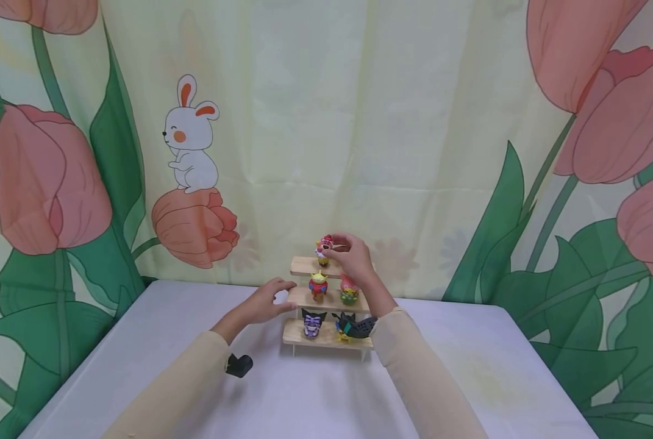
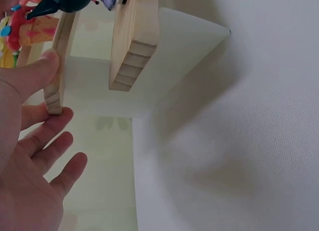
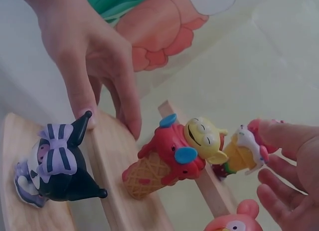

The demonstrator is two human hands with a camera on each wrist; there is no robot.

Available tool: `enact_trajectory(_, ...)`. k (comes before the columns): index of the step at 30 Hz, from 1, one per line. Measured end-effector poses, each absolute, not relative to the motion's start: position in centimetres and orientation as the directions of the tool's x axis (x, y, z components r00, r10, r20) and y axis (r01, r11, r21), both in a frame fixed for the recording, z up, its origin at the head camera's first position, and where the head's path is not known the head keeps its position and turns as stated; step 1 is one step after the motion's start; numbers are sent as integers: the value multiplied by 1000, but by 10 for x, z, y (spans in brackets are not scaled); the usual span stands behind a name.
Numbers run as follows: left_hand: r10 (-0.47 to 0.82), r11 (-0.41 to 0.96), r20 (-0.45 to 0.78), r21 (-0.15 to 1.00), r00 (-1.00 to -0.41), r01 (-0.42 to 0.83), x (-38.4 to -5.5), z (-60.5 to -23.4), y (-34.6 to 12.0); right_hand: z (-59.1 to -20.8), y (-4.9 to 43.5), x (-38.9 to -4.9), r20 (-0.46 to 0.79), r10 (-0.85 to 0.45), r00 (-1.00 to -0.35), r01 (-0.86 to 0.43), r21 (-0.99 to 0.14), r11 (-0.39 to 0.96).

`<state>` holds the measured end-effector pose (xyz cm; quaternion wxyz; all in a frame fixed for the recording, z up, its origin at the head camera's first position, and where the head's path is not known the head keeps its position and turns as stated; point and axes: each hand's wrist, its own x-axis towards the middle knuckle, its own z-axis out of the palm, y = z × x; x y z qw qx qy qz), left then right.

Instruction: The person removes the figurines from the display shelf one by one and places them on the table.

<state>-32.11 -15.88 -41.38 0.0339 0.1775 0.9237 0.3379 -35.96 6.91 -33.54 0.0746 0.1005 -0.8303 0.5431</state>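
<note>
A three-tier wooden display stand (image 1: pixel 299 297) holds small toy figurines. My left hand (image 1: pixel 264 301) pinches the left end of the middle tier, its thumb (image 2: pixel 42 74) on one face and fingers on the other. At the top tier my right hand (image 1: pixel 353 256) grips a pink figurine (image 1: pixel 324 247) with a white-topped yellow cone base, partly covered by the fingers in the right wrist view. On the middle tier stand a red ice-cream-cone figurine with a yellow head (image 3: pixel 164 158) and a pink-and-green figurine (image 1: pixel 350 291).
The lowest tier carries a black-and-purple figurine (image 3: pixel 57 163) and a yellow-and-black one (image 1: pixel 344 330), the latter partly behind the right wrist's black camera (image 1: pixel 363 328). The stand is on a white table (image 1: pixel 447 360), with a tulip-and-rabbit curtain (image 1: pixel 304 152) behind.
</note>
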Motion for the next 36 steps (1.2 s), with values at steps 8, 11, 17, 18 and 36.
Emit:
enact_trajectory(8, 342, 714, 51, 634, -938, 295, -322, -411, -155, -336, 73, -362, 220, -71, -973, -230, -895, 382)
enact_trajectory(11, 337, 716, 53, 634, -940, 293, -323, -411, -156, -335, 72, -363, 217, -78, -973, -230, -894, 385)
enact_trajectory(17, 359, 710, 74, 625, -930, 324, -323, -411, -159, -335, 69, -364, 242, -80, -967, -254, -886, 389)
enact_trajectory(18, 360, 707, 77, 627, -930, 326, -323, -411, -159, -335, 69, -364, 244, -78, -967, -255, -885, 389)
enact_trajectory(36, 344, 705, 59, 643, -937, 299, -324, -415, -160, -337, 65, -367, 255, -72, -964, -262, -869, 420)
